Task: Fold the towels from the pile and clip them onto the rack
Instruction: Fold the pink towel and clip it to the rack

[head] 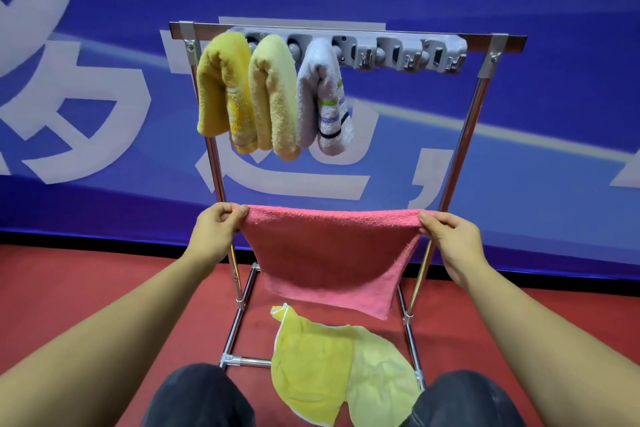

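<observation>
A: Where does the pink towel (pixel 329 253) lie?

B: Stretched left to right between both hands, near the rack (pixel 346 32), sagging midway. The left hand (pixel 216 230) pinches one top corner, the right hand (pixel 446 234) the other.

A: And the clip bar (pixel 398 54)?

B: Above, farther off; three towels (pixel 273 94) occupy its left clips, the right ones are vacant. Two yellow towels (pixel 339 371) lie on the floor.

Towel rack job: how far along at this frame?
Done: three folded towels hang clipped on the rack: yellow, pale yellow, white striped. In hand: the pink towel, stretched between left hand and right hand, not yet folded. Left: two yellow cloths on the floor; free clips remain to the right.
</observation>
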{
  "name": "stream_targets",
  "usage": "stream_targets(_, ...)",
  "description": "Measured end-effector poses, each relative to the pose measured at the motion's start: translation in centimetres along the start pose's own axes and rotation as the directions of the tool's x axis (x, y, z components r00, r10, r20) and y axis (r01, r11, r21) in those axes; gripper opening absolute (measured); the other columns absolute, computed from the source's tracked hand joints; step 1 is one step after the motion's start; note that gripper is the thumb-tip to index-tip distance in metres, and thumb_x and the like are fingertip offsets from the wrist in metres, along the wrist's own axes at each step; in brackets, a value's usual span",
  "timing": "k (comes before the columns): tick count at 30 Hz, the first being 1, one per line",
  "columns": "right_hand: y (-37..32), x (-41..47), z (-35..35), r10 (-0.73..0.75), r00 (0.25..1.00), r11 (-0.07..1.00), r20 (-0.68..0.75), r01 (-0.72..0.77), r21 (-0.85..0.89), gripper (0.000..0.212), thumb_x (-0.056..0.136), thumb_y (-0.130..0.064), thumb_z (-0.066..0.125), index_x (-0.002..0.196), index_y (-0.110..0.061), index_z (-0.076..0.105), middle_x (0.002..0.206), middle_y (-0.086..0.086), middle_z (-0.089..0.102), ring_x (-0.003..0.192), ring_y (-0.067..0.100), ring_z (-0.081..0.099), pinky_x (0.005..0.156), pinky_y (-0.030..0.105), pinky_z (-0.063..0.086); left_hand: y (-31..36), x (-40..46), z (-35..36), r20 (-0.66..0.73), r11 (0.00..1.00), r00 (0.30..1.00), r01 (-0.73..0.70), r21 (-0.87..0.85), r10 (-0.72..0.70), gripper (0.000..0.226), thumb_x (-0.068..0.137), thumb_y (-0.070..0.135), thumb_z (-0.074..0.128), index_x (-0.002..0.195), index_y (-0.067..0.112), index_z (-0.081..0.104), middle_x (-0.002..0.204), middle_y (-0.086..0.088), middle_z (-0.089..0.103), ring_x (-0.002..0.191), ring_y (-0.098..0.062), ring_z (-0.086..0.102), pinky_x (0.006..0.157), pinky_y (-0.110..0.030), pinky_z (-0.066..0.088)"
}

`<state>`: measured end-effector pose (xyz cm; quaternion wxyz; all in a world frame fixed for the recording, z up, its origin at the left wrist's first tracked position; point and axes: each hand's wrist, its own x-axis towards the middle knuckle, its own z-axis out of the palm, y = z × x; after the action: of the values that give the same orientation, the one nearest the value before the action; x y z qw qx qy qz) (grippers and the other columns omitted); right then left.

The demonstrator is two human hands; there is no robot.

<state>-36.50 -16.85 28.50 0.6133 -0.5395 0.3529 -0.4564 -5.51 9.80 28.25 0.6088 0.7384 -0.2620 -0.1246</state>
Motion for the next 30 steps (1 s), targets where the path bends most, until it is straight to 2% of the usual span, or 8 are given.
stream_targets(4, 1.6, 0.1, -0.6, 0.037, 0.999, 0.999, -0.032, -0.038, -0.035, 0.027, 0.092, -0.01, 0.072, 0.111, 0.009, 0.07, 0.096, 0.01, 0.072, 0.083, 0.015, 0.066, 0.08, 0.023, 0.059, -0.7, -0.7, 0.9, -0.018, 0.999, 1.0, -0.007, -0.032, 0.006, 0.017, 0.089, 0.021, 0.079, 0.093, 0.006, 0.075, 0.084, -0.012, 0.078, 0.073, -0.014, 0.073, 0.074, -0.025, 0.06)
stream_targets(9, 4.6, -0.7, 0.0, 0.057, 0.992, 0.988, -0.111, -0.071, -0.134, 0.014, 0.087, -0.013, 0.079, 0.097, -0.004, 0.075, 0.091, 0.006, 0.074, 0.086, 0.018, 0.066, 0.086, 0.037, 0.054, -3.2, -1.3, 3.4, -0.041, 0.984, 0.994, 0.095, -0.154, -0.102, 0.02, 0.08, 0.014, 0.086, 0.096, 0.004, 0.077, 0.087, -0.012, 0.078, 0.079, -0.016, 0.073, 0.073, -0.024, 0.059)
stream_targets(12, 6.5, -1.2, 1.2, 0.084, 0.99, 0.984, -0.114, -0.101, -0.145, 0.004, 0.087, -0.012, 0.079, 0.086, -0.015, 0.075, 0.086, 0.002, 0.074, 0.08, 0.014, 0.067, 0.081, 0.035, 0.056, -4.6, -1.5, 5.8, -0.072, 0.969, 0.984, 0.143, -0.202, -0.161, 0.017, 0.08, 0.009, 0.085, 0.094, 0.004, 0.077, 0.084, -0.01, 0.076, 0.076, -0.017, 0.07, 0.072, -0.025, 0.061)
stream_targets(18, 9.9, -1.1, 3.1, 0.193, 0.975, 0.971, -0.112, -0.206, -0.122, 0.002, 0.091, -0.01, 0.073, 0.091, -0.008, 0.073, 0.078, 0.007, 0.069, 0.069, 0.013, 0.063, 0.052, 0.02, 0.057, -8.1, -1.6, 9.7, -0.162, 0.914, 0.931, 0.268, -0.303, -0.327, 0.021, 0.079, 0.012, 0.087, 0.093, 0.0, 0.077, 0.083, -0.013, 0.075, 0.074, -0.02, 0.066, 0.072, -0.033, 0.056)
stream_targets(21, 12.1, -1.3, 3.8, 0.27, 0.959, 0.943, -0.087, -0.282, -0.18, 0.012, 0.096, -0.015, 0.069, 0.1, -0.004, 0.071, 0.07, 0.005, 0.064, 0.052, 0.003, 0.057, 0.048, 0.019, 0.055, -9.2, -1.9, 11.2, -0.171, 0.922, 0.923, 0.299, -0.247, -0.345, 0.015, 0.076, 0.017, 0.089, 0.083, 0.008, 0.08, 0.081, -0.009, 0.078, 0.07, -0.016, 0.065, 0.076, -0.037, 0.057)
stream_targets(23, 13.0, -1.3, 4.6, 0.293, 0.954, 0.93, -0.058, -0.299, -0.216, 0.013, 0.096, -0.014, 0.068, 0.099, -0.002, 0.071, 0.074, 0.009, 0.067, 0.057, 0.009, 0.059, 0.049, 0.02, 0.056, -9.6, -1.9, 12.0, -0.151, 0.91, 0.918, 0.322, -0.259, -0.368, 0.011, 0.076, 0.018, 0.089, 0.077, 0.013, 0.079, 0.075, -0.005, 0.077, 0.067, -0.015, 0.064, 0.075, -0.039, 0.056)
stream_targets(28, 12.7, -1.3, 6.9, 0.288, 0.957, 0.937, 0.025, -0.276, -0.216, 0.017, 0.094, -0.01, 0.071, 0.104, 0.003, 0.072, 0.09, 0.022, 0.075, 0.076, 0.023, 0.068, 0.06, 0.025, 0.062, -8.3, -2.6, 14.6, 0.005, 0.806, 0.889, 0.417, -0.419, -0.458, 0.004, 0.09, 0.003, 0.075, 0.089, -0.001, 0.074, 0.046, 0.013, 0.057, 0.042, 0.003, 0.049, 0.045, -0.015, 0.045)
stream_targets(30, 12.7, -1.4, 7.8, 0.292, 0.954, 0.939, 0.067, -0.273, -0.211, 0.015, 0.094, -0.008, 0.069, 0.103, 0.004, 0.071, 0.092, 0.022, 0.075, 0.077, 0.023, 0.07, 0.066, 0.028, 0.064, -8.0, -2.7, 15.7, 0.067, 0.784, 0.886, 0.439, -0.439, -0.459, 0.015, 0.093, 0.0, 0.069, 0.078, 0.003, 0.069, 0.042, 0.014, 0.047, 0.038, 0.003, 0.041, 0.039, -0.012, 0.038)
